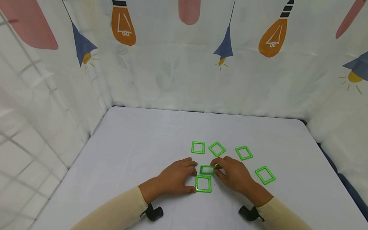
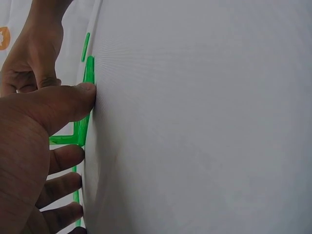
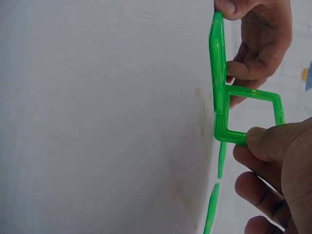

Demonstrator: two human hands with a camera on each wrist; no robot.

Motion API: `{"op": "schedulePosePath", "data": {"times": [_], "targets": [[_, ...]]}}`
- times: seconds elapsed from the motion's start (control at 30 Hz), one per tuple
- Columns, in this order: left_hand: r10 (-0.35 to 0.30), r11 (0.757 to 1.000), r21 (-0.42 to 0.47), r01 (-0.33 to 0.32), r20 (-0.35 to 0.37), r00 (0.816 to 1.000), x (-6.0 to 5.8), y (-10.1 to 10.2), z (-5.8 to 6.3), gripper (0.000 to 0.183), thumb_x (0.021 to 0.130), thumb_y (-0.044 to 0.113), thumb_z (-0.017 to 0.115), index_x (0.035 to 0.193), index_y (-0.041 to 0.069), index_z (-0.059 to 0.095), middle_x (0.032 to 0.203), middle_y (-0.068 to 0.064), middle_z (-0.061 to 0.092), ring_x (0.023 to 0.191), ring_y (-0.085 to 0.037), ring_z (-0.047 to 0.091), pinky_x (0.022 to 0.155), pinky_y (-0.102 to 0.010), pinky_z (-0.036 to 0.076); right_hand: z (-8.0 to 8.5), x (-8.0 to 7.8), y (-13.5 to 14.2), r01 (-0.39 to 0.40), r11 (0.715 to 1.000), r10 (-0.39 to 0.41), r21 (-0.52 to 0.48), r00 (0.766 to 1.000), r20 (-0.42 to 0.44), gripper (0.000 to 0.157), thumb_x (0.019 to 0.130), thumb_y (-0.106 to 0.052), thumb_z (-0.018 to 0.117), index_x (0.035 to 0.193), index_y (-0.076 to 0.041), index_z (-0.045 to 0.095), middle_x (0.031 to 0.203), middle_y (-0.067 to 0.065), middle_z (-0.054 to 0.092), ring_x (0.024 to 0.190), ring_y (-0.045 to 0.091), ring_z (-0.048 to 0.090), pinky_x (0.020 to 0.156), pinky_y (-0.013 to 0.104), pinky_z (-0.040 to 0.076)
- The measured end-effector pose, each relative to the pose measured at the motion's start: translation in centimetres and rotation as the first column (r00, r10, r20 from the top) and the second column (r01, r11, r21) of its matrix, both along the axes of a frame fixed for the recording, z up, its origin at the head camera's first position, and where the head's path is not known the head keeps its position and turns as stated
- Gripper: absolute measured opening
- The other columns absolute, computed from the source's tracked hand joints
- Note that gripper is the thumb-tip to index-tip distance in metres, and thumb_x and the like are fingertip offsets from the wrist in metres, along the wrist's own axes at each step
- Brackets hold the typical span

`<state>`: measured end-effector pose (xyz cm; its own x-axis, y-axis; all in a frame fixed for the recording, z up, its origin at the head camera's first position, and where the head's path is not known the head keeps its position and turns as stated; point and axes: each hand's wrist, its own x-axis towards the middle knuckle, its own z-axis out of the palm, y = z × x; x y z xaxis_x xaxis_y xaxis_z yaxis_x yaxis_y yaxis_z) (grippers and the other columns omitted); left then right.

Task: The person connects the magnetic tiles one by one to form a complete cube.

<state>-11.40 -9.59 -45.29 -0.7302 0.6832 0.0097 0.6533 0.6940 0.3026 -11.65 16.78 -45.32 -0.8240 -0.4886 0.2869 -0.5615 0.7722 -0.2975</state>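
White cloth walls point(image 1: 179, 84) printed with lamps and bulbs surround a white-covered table point(image 1: 140, 137), where we find green square frames gathered right of the middle. Nearest the wearer lies the flat frame point(image 1: 203, 191), directly between the hands; just beyond it the upright frame point(image 1: 201, 169) stands on edge along its far side. We see the right hand point(image 1: 233, 172) nearly closed, thumb and fingertips pinching the upright frame by its right side. Our left hand point(image 1: 177, 177) is loosely spread, thumb touching the flat frame's near-left corner, fingers by the far-left one, steadying rather than gripping. Four loose frames point(image 1: 198, 152) lie beyond and to the right, untouched. To do this well, we would keep the flat frame still, line up both edges along their full length (whether they fully meet, we cannot tell), and hold the pinch light but level, since a tilt could spoil the alignment.
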Motion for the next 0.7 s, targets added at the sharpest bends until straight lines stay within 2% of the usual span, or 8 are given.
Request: {"op": "schedulePosePath", "data": {"times": [0.7], "targets": [[0.012, 1.000, 0.007, -0.012, -0.017, 1.000, 0.20, 0.22, -0.03, 0.037, 0.084, 0.042, 0.083, 0.108, 0.017, 0.069, 0.141, -0.003, 0.058, 0.143, -0.028, 0.043, 0.115, -0.039, 0.035, 0.20, 0.32, -0.45, -0.058, 0.998, 0.058, -0.010, 0.998, 0.025, 0.034, 0.085, -0.013, 0.086, 0.111, -0.026, 0.066, 0.097, -0.007, 0.067, 0.086, 0.011, 0.069, 0.066, 0.027, 0.052]]}}
